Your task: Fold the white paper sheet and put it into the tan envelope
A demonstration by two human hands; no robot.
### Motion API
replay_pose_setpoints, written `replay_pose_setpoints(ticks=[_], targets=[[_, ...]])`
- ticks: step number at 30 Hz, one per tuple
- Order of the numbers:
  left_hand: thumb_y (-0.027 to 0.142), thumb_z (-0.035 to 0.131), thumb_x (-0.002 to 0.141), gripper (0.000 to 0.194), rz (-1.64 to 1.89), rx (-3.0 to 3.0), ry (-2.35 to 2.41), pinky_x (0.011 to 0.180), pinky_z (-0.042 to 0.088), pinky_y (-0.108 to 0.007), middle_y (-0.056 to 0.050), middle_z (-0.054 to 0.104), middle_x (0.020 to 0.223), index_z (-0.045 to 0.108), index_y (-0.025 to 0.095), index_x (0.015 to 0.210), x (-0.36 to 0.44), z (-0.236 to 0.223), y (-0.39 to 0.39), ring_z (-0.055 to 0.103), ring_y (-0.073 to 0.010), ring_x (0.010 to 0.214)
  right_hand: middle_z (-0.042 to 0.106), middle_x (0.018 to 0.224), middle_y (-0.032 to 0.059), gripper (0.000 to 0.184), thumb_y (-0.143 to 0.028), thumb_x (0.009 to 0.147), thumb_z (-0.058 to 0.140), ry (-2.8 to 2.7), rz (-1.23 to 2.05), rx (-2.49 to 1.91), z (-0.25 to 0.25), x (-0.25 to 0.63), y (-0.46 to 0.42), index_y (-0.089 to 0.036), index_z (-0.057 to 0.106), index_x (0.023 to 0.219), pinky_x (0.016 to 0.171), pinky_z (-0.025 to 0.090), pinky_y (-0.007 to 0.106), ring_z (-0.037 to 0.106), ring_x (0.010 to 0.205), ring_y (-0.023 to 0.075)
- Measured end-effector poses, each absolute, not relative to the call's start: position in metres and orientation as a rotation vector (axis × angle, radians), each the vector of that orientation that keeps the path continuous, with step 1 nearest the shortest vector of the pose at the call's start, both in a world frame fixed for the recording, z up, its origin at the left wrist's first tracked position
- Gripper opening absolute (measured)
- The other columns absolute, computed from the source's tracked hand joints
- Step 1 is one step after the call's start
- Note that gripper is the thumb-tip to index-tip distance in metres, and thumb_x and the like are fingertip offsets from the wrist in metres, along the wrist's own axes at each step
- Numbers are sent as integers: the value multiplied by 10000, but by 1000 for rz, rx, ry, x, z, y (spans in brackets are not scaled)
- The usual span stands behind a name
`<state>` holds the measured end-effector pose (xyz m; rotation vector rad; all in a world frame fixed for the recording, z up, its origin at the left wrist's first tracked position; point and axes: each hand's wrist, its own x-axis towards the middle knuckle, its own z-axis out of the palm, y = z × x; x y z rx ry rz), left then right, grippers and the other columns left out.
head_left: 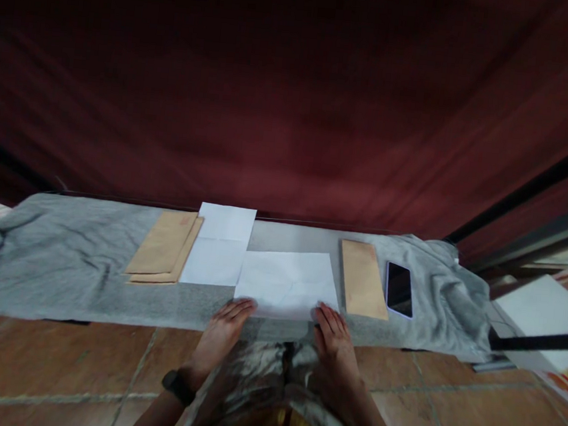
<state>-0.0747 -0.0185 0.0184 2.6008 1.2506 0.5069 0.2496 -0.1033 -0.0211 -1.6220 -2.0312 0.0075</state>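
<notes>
A white sheet of paper (pixel 288 277) lies in front of me, its long side running left to right and faint creases across its surface. My left hand (pixel 225 328) grips its near left corner, fingers together on the edge. At the near right corner, my right hand (pixel 333 338) holds the same sheet between thumb and fingers. Behind and left of it, partly beneath it, is another white sheet (pixel 220 254) with a fold line across the middle. Brown envelopes (pixel 163 245) overlap in a stack farther left. A single brown envelope (pixel 364 278) rests to the right.
A phone (pixel 400 290) with a dark screen and purple edge lies right of the single envelope. Grey cloth (pixel 74 253) covers the narrow bench, wrinkled at both ends. Dark red fabric (pixel 292 127) rises behind it. White sheets (pixel 550 312) sit at the far right, by a black bar.
</notes>
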Motion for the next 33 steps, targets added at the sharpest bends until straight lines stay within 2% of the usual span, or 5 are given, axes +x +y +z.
replay_pose_setpoints(ticks=[10,17,22,26,33], targets=[[49,417,864,567,647,2525,1349,1106,510,-451,-65,672,1374,618,226,1364,-91,2,-16,612,-212,1278,689,1309,66,529,-51,932,419,-2016,58,-1666,-13,275,-102,-274,625,1365,1062,530,424,641,1206,227],[75,432,888,468,682,2569,1292,1058,534,-431,-59,721,1280,701,241,1233,-94,7,-17,650,-217,1203,679,1287,76,445,-92,971,405,-1935,70,-1626,-24,280,-107,-256,639,1313,1027,548,414,636,1201,222],[94,438,939,430,701,2798,1142,1033,501,-378,-72,744,1209,689,226,1263,-92,18,-37,654,-214,1158,658,1327,103,455,-77,942,414,-1869,-51,-1697,-21,278,-98,-225,641,1306,1076,476,495,568,1269,260],[72,400,959,450,676,2945,1067,1066,444,-351,-65,751,1172,682,227,1274,-83,27,-58,650,-200,1135,630,1397,123,614,20,818,439,-1966,2,-1728,-12,249,-88,-193,621,1366,1101,424,478,541,1299,275],[78,389,944,504,775,2914,1106,1110,409,-373,-75,740,1173,622,234,1363,-81,43,-81,637,-207,1162,647,1392,44,598,39,811,478,-2100,183,-1429,7,203,-66,-269,691,1277,1179,348,463,509,1348,230]])
